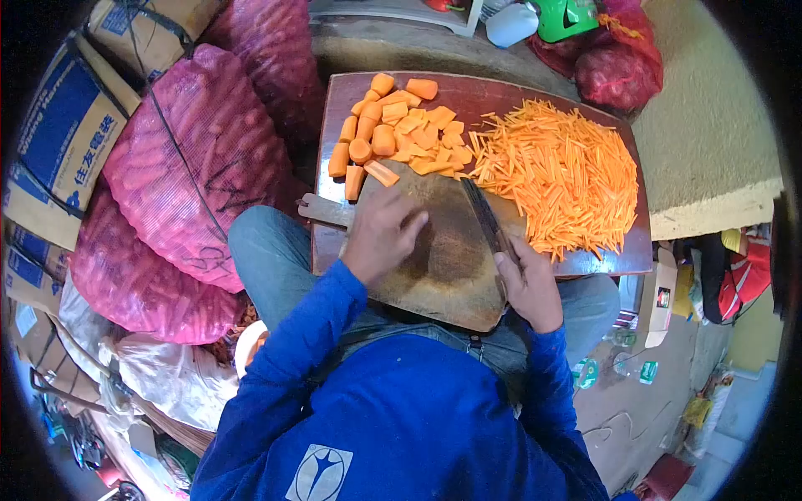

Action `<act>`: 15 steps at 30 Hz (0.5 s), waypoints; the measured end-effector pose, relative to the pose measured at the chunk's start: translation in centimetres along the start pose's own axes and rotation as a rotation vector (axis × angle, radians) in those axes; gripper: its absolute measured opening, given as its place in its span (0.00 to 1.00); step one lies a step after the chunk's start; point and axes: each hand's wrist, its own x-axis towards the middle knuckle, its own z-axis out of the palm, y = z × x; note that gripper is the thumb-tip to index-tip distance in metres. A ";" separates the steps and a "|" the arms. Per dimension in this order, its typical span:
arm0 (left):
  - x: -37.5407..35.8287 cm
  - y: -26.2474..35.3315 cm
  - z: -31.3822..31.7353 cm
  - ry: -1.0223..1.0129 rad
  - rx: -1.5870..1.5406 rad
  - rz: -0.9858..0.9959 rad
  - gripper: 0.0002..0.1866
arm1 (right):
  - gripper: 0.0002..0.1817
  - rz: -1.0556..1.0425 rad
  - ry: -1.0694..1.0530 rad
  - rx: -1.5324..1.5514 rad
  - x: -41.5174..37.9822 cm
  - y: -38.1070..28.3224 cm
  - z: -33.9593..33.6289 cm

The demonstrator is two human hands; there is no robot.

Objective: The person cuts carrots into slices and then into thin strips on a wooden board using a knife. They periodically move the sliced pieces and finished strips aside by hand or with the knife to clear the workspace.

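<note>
My right hand (532, 285) grips a dark-bladed knife (479, 209), its blade slanting up and left over the right side of the wooden cutting board (443, 292). My left hand (386, 234) is over the board's left part, thumb apart from the fingers, with nothing visible in it. Just beyond its fingers is a cut carrot piece (382, 174); the fingertips are partly hidden. Peeled carrot chunks (366, 125) and flat carrot slices (428, 134) lie past the board. A large heap of carrot sticks (568, 179) is to the right.
The board rests on a reddish-brown low table (493, 90) across my legs. A flat wooden handle (322, 209) juts out at the left. Pink mesh sacks (192, 159) and cardboard boxes (71, 125) are stacked left. A red mesh bag (618, 71) sits at the back right. Plastic bottles (622, 365) are on the floor.
</note>
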 end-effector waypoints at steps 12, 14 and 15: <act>17.9 -8.2 7.0 -0.188 0.598 0.121 0.18 | 0.18 0.023 -0.073 0.078 -0.1 0.4 -0.1; 19.3 -8.7 8.0 -0.443 0.579 -0.134 0.27 | 0.18 -0.027 0.020 0.108 -0.2 1.4 0.2; 19.5 -8.6 8.1 -0.454 0.583 -0.137 0.27 | 0.18 -0.019 0.017 0.116 -0.3 1.6 0.0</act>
